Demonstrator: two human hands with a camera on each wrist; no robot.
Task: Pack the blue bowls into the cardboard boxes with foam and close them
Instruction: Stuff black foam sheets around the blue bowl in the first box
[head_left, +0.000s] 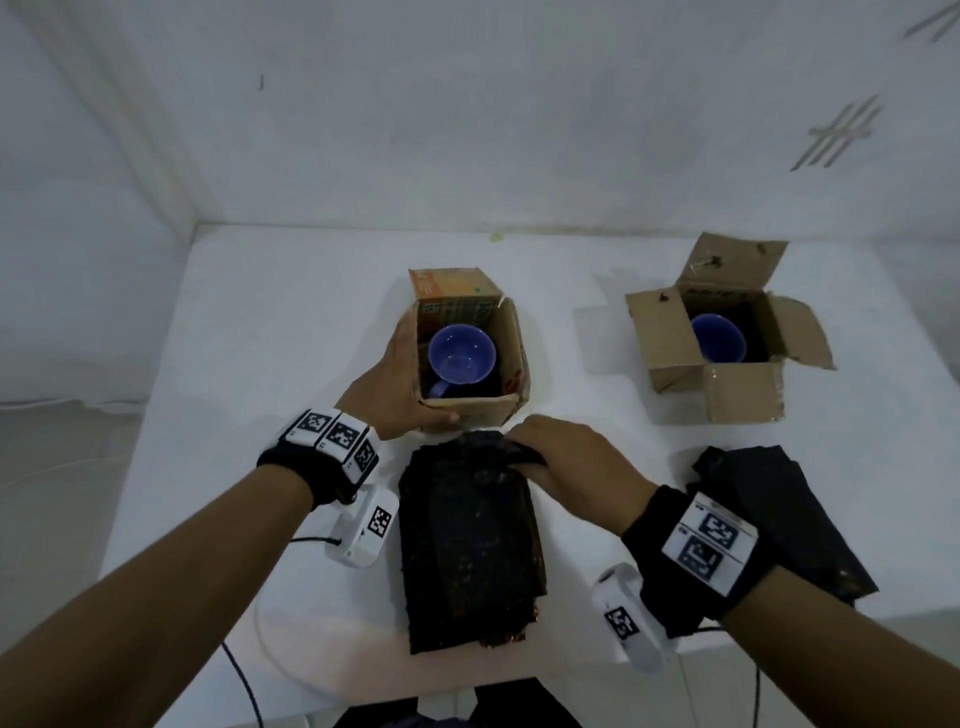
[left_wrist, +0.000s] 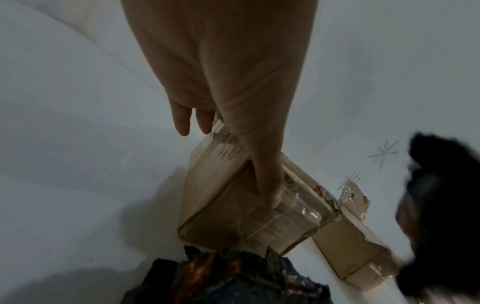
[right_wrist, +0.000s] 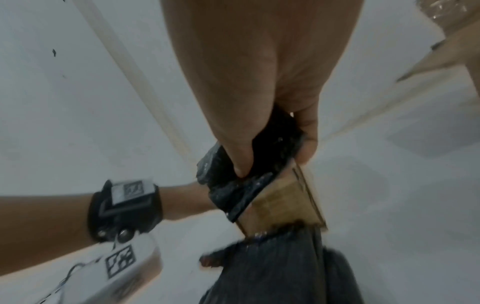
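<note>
A white worktop (head_left: 260, 322) set against white walls carries two open cardboard boxes, each with a blue bowl inside. The step in hand appears to be padding the near box (head_left: 470, 358). The left hand (head_left: 395, 384) grips its side, thumb along the front. The right hand (head_left: 566, 462) pinches the far end of the dark foam (head_left: 467, 545) lying just before the box. Next, the foam likely needs lifting over the bowl (head_left: 461, 354). The second box (head_left: 722, 338) stands well apart to the right, more foam near it.

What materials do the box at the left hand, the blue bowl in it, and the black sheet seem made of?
Left box: brown cardboard, matte, with glossy clear tape. Blue bowl: probably glazed ceramic, given its smooth shine. Black sheet: likely foam, rough and matte with torn edges.
</note>
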